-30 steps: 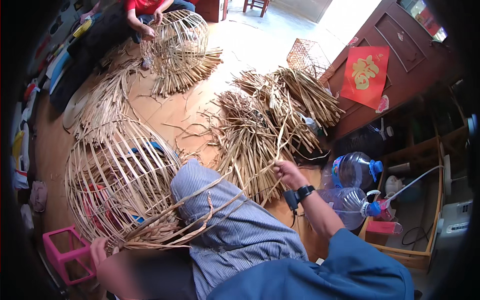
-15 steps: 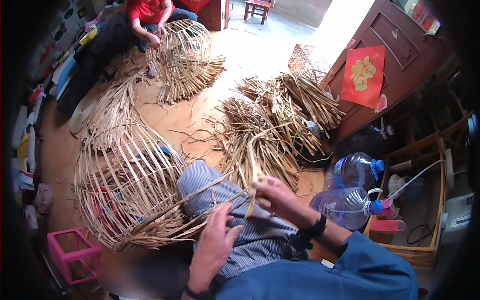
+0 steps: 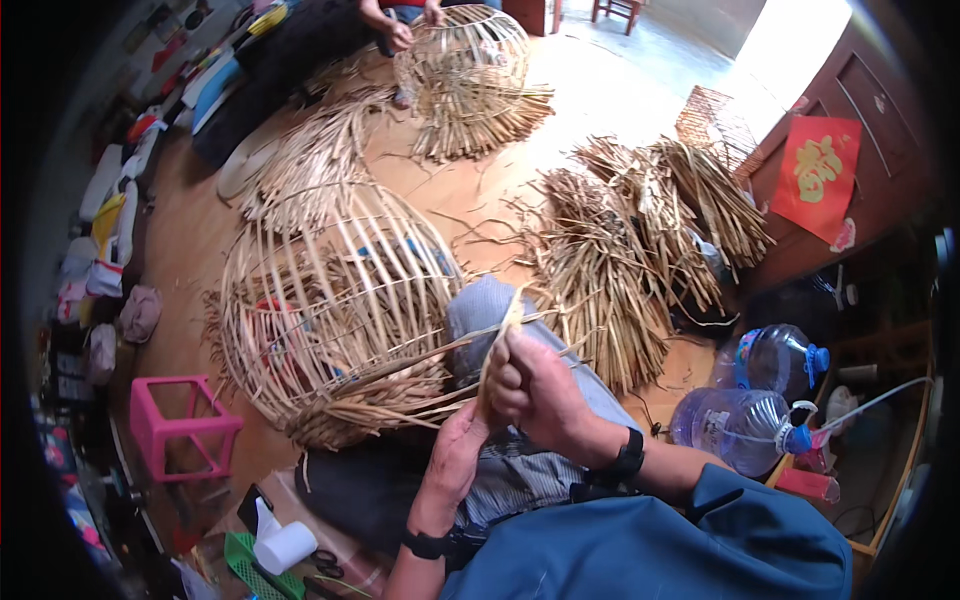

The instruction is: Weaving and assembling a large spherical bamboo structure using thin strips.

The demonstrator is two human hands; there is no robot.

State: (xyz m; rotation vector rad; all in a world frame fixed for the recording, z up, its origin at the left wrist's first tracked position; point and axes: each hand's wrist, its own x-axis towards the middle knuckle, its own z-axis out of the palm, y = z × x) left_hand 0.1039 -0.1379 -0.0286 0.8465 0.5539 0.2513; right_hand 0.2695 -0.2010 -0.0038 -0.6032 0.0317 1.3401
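Observation:
In front of my knee, my right hand is closed round a pale dried stalk whose flattened tip sticks up above the fist. Just below it, my left hand pinches the lower part of the same stalk; my fingers partly hide it. Long strands stretch from the hands leftward to the rim of a woven basket. This basket is an openwork cage of light strips lying on its side by my left knee, with a thick braided edge toward me.
Bundles of dried stalks lie right of centre. Two clear plastic bottles stand at right near a shelf. A pink stool frame, a white cup-like item and scissors are at lower left. Another person's hands work a second basket.
My left hand has risen from open beside the strands to close on the stalk beneath my right hand. My right hand has turned into a fist. The view has swung left and downward.

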